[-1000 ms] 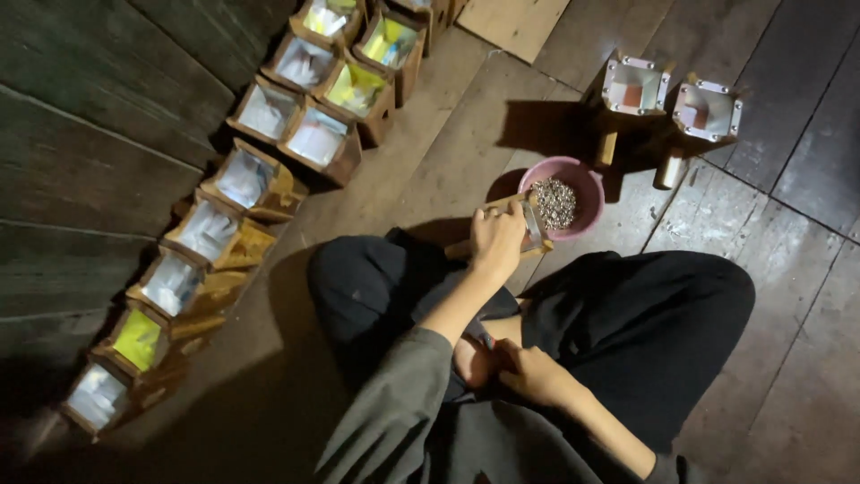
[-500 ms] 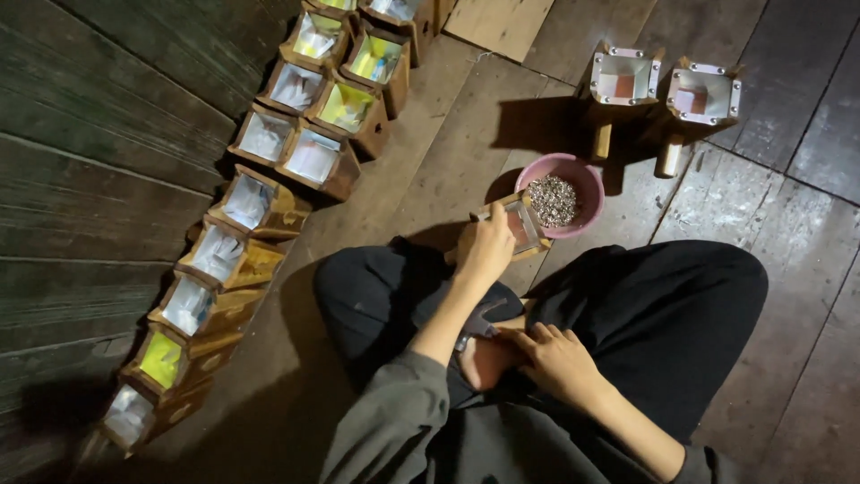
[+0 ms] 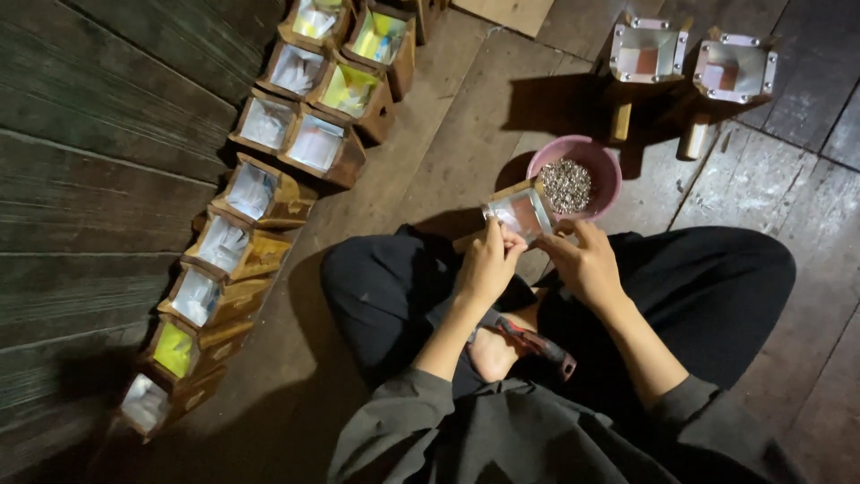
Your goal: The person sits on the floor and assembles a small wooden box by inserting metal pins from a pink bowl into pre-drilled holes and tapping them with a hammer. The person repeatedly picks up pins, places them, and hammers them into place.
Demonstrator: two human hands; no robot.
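I sit cross-legged on a wooden plank floor (image 3: 466, 116). My left hand (image 3: 488, 260) grips a small square wooden box (image 3: 520, 212) with a metal-edged mouth and a short handle, held over my knees. My right hand (image 3: 584, 260) touches the box's right side with its fingertips. Just beyond the box stands a pink bowl (image 3: 602, 161) holding several small silvery pieces (image 3: 566, 185). A dark tool with a red handle (image 3: 537, 345) lies in my lap near my foot.
A row of several like wooden boxes (image 3: 260, 193), lined with white or yellow, runs along the left from bottom to top. Two more boxes on short handles (image 3: 690, 67) stand upright at the top right. A dark plank wall is at the left.
My right hand has risen from my lap to the box. My left hand has drawn the box back from the bowl toward my knees.
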